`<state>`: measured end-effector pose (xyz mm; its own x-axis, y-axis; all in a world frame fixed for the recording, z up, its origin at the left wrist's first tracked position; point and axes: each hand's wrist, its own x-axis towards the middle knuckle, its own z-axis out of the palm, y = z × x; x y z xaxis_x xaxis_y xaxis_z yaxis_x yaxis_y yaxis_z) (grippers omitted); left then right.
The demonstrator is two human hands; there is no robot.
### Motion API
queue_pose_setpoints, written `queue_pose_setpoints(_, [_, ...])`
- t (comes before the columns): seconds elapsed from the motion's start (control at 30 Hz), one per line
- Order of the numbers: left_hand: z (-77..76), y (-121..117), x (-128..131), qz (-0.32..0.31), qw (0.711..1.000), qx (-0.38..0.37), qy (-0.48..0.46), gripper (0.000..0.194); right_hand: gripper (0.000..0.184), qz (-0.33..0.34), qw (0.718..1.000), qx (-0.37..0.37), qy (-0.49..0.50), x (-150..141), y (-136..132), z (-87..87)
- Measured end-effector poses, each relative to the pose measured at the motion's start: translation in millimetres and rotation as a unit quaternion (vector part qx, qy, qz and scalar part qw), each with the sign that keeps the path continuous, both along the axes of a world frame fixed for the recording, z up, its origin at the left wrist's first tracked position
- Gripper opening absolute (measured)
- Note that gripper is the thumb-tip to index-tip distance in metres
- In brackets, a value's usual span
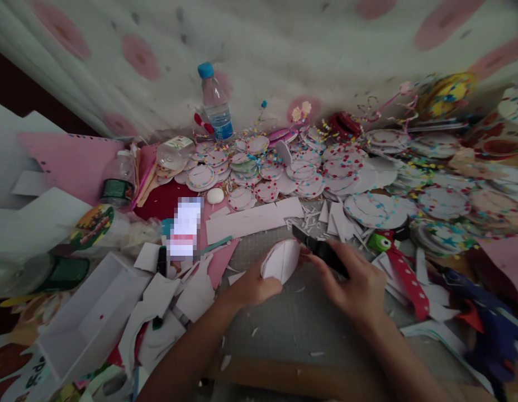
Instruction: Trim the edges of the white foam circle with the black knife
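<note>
My left hand (256, 287) is closed around a white disc (283, 260), thin and round, with a crease or line across its face. It holds the disc tilted above a grey-green cutting mat (279, 335). In my right hand (359, 287) is a black utility knife (328, 255), its blade pointing up and left. The blade is close to the disc's upper right edge; whether they touch I cannot tell. Small white offcuts (311, 218) lie on the mat beyond the knife.
Many white discs with coloured dots (300, 170) are piled along the back. A water bottle (217, 106) stands behind them. Left are a lit phone (185, 229), a white open box (91, 312) and paper scraps. A blue glue gun (489, 318) lies at right.
</note>
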<state>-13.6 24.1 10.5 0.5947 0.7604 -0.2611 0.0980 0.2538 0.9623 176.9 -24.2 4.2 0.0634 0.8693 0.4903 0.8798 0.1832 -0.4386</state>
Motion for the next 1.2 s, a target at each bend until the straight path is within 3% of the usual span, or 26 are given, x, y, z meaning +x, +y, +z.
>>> queue_pose_setpoints(0.1, [3.5,1.2,3.0,-0.049,0.998,-0.006,-0.028,0.076,0.03,0.095,0.995,-0.007,-0.007,-5.5,-2.4,3.2])
queue_pose_setpoints(0.2, [2.7,2.9,5.8,-0.06,0.996,0.038,-0.06,0.081,0.029,0.158,0.987,0.001,-0.018,-12.0,-5.3,5.7])
queue_pose_setpoints(0.3, [-1.4,3.3,5.0,-0.047,0.996,0.034,-0.063,0.083,0.03,0.144,0.989,-0.005,-0.023,-11.5,-5.0,4.5])
queue_pose_setpoints(0.5, [-9.4,-0.2,-2.9,-0.042,0.998,0.037,-0.042,0.084,0.032,0.018,1.0,-0.01,-0.005,1.5,2.0,-0.7])
queue_pose_setpoints(0.7, [-7.7,1.1,0.0,-0.027,0.993,0.061,-0.095,0.08,0.027,0.123,0.992,0.01,-0.012,-3.2,-3.5,5.9])
queue_pose_setpoints(0.83, [-6.7,2.4,4.3,0.014,0.99,0.129,-0.058,0.075,0.03,0.166,0.985,0.013,-0.038,-10.1,-7.2,9.0])
queue_pose_setpoints(1.03, [-11.4,0.9,3.9,0.045,0.988,0.139,-0.043,0.076,0.03,0.135,0.989,0.019,-0.062,-7.4,-5.0,6.5])
queue_pose_setpoints(1.2, [-4.0,-0.9,1.7,0.035,0.986,0.155,-0.055,0.082,0.029,-0.005,0.999,0.026,-0.021,9.7,1.5,-1.9])
